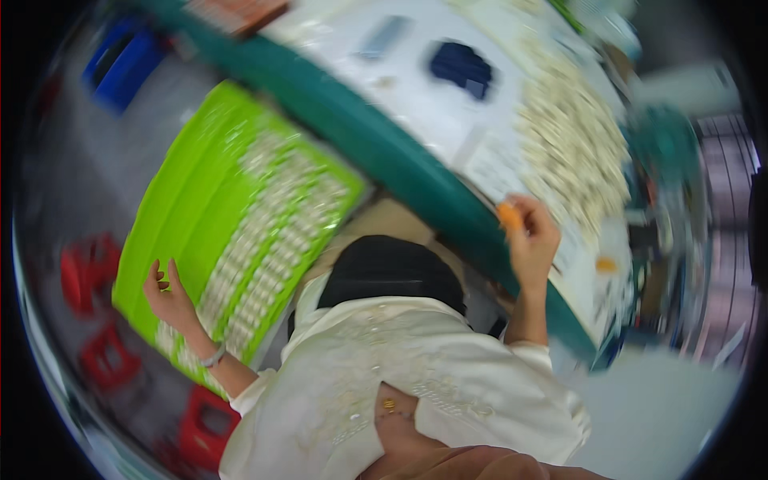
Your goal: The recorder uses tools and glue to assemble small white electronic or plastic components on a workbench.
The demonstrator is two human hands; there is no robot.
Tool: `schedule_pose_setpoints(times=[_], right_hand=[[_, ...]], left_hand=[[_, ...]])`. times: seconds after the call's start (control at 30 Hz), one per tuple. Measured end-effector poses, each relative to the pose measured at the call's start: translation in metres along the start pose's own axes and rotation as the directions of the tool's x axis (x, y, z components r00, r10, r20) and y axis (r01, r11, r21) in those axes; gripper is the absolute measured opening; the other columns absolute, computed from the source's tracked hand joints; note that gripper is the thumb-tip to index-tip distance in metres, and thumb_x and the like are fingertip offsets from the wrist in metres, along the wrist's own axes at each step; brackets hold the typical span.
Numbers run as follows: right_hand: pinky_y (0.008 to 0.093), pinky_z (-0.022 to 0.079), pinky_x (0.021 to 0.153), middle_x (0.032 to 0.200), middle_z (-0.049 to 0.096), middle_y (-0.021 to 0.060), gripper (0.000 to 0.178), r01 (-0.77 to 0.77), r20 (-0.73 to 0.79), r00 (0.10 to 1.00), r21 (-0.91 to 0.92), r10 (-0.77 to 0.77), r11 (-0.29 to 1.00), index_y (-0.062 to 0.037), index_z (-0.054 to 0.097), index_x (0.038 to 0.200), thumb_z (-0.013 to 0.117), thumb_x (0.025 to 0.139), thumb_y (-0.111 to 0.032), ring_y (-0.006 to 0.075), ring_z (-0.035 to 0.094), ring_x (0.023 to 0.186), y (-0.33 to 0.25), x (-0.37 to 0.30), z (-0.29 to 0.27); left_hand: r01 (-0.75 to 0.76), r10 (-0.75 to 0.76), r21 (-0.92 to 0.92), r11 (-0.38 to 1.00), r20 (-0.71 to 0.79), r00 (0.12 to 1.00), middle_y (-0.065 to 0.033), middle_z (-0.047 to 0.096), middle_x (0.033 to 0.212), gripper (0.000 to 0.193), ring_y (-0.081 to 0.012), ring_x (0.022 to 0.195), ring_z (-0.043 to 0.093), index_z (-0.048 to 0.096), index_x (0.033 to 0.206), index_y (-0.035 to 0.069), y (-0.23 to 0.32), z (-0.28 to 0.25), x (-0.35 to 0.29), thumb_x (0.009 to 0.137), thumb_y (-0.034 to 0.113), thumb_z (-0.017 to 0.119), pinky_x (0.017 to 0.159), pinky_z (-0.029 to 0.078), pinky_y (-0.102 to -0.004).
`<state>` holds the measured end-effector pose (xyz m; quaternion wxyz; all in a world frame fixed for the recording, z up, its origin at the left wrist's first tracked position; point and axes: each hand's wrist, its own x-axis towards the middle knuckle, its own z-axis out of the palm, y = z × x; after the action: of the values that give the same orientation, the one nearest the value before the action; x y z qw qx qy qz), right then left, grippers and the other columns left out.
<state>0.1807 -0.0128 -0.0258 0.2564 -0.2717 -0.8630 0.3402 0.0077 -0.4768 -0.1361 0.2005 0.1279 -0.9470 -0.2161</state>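
Right hand (534,234) pinches small orange item (509,215) near green edge of white tabletop (416,104). Left hand (170,298) released, fingers apart, over bright green tray (188,208). Rows of white pieces (268,232) line tray's right part; open green band runs alongside, left. Tray's far right corner sits near tabletop edge. Beyond right hand, pale heap (572,132) spreads.

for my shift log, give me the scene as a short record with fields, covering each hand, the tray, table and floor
left hand: open over the green tray; contact unclear
right hand: pinching a small orange object by the table
tray: rows of whitish pieces
table: white top, green edge; heap of pale pieces, dark blue item
floor: red stools, blue container
image: partly blurred
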Motion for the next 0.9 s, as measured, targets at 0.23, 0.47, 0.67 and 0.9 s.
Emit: schedule_pose_setpoints(times=[0.23,0.47,0.67,0.9], right_hand=[[0.0305,0.045,0.074,0.101,0.056,0.0086,0.041,-0.102,-0.183,0.982,-0.358,0.037,0.928,-0.0053,0.057,0.109,0.071,0.070,-0.013,0.0205,0.053,0.091,0.081,-0.007,-0.145],[0.0305,0.036,0.090,0.107,0.052,0.0094,0.035,0.007,0.085,0.996,-0.341,0.023,0.940,-0.0065,0.058,0.103,0.064,0.069,-0.001,0.0263,0.046,0.103,0.110,0.006,-0.109],[0.0350,0.036,0.089,0.107,0.053,0.0130,0.027,0.120,-0.170,0.969,-0.310,-0.179,0.943,-0.0038,0.057,0.102,0.059,0.075,-0.005,0.0280,0.048,0.102,0.104,0.002,-0.123],[0.0231,0.045,0.065,0.103,0.051,0.0106,0.027,0.201,-0.177,0.974,0.387,-0.141,0.900,0.0011,0.049,0.112,0.048,0.085,0.000,0.0132,0.054,0.071,0.026,-0.025,-0.064]], left_hand=[[-0.520,0.988,-0.854,0.003,-0.077,0.132,-0.0117,0.054,0.098,0.036,-0.0275,0.089,0.053,0.062,0.097,0.005,0.343,0.047,-0.064,0.064,0.012,0.076,0.075,0.045,-0.0337],[-0.392,0.874,-0.867,-0.307,-0.093,-0.477,-0.0132,0.053,0.096,0.033,-0.0295,0.095,0.052,0.062,0.091,0.004,0.485,0.092,-0.146,0.068,0.025,0.071,0.076,0.045,-0.0362],[-0.395,0.797,-0.872,-0.289,0.009,-0.604,-0.0154,0.058,0.082,0.032,-0.0305,0.078,0.058,0.063,0.080,0.000,0.515,0.103,-0.154,0.064,0.027,0.072,0.067,0.046,-0.0376],[-0.116,0.972,-0.993,0.017,-0.010,0.234,-0.0059,0.064,0.077,0.032,-0.0106,0.070,0.060,0.065,0.086,0.000,0.397,0.047,-0.029,0.070,0.025,0.074,0.060,0.047,-0.0230]])
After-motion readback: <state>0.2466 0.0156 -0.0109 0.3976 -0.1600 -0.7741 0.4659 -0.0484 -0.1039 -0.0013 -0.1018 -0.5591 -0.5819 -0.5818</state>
